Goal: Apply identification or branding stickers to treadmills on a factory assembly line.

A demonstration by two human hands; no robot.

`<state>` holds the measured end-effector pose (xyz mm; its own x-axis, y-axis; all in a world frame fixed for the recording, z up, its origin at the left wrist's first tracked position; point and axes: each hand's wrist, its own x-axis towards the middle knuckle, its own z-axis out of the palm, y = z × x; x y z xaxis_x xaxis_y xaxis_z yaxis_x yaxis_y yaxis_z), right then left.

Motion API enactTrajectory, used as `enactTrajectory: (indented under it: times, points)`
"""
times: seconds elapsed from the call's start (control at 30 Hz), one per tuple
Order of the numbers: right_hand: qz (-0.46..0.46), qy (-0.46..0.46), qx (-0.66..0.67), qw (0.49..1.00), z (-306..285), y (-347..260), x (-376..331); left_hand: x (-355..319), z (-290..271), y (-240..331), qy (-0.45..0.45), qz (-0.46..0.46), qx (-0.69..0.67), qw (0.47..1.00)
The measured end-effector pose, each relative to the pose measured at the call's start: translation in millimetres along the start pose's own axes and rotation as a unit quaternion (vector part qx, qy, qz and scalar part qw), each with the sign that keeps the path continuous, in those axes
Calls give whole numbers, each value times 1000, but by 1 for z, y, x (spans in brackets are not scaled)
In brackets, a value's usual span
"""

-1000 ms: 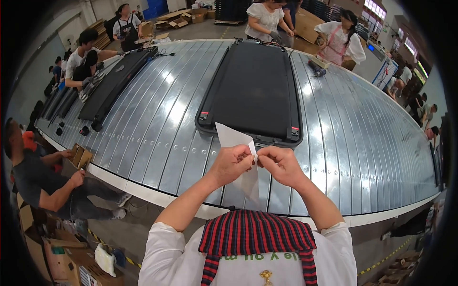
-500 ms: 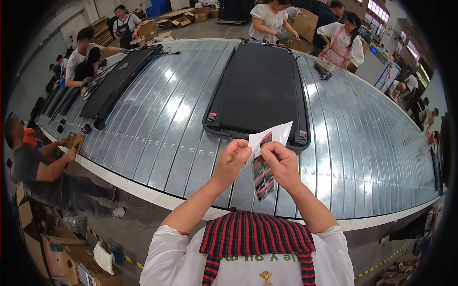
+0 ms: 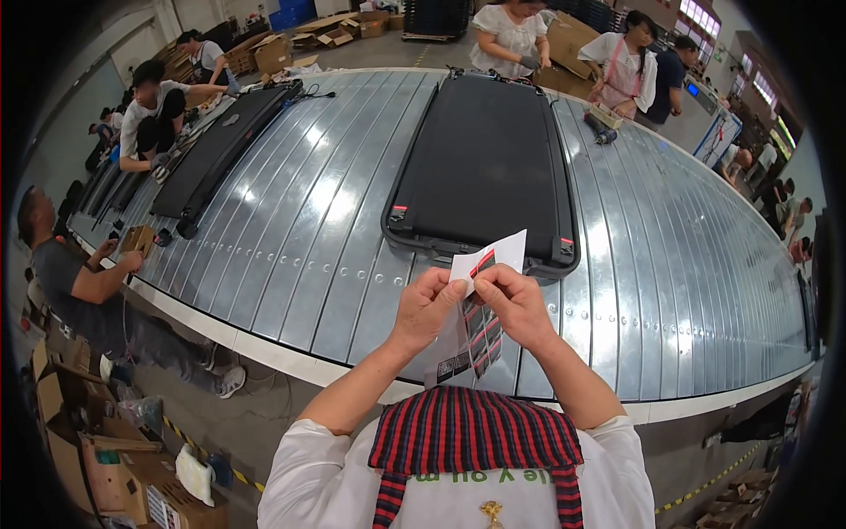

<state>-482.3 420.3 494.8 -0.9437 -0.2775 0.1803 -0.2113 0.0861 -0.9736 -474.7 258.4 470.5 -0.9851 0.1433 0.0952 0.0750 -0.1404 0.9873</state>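
A sheet of black-and-red labels on white backing (image 3: 482, 342) hangs between my hands, over the near end of a big black panel. My left hand (image 3: 426, 310) is closed on the sheet's left side, thumb and fingers pinched together. On its other side my right hand (image 3: 515, 306) pinches the sheet too, the two thumbs almost touching. Whether a label is lifting off under the fingertips is hidden. The flat black panel (image 3: 486, 159) with rounded corners lies on the metal-slatted table (image 3: 335, 238). Its near corners carry small black-and-red labels, one left (image 3: 399, 212), one right (image 3: 566, 247).
Another black panel (image 3: 225, 150) lies at the far left, a person working beside it. A person at the left edge holds a small brown cardboard box (image 3: 137, 238). A power tool (image 3: 601, 130) rests at the far right. Several people stand around the table; open cartons (image 3: 132, 467) sit lower left.
My hands have come closer together, and the sheet has turned, showing more of its lower part with labels and backing. The panel sits slightly farther right in view.
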Motion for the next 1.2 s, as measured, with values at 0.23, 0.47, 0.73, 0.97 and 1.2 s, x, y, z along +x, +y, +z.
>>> enactTrajectory:
  times: [0.23,0.47,0.73,0.97,1.2]
  points:
    - [-9,-23,64,998,8,-6,-1,2,-3,-15,28,10,-161,986]
    - [-6,-1,35,999,19,-1,2,-9,-1,-1,40,-17,-64,997]
    - [30,143,186,972,18,3,19,25,-59,-26,195,-6,-33,980]
    - [-315,-21,-324,892,74,-16,26,29,-52,-25,93,38,-36,994]
    - [-340,-33,-355,870,66,-47,33,28,-79,-21,30,172,188,966]
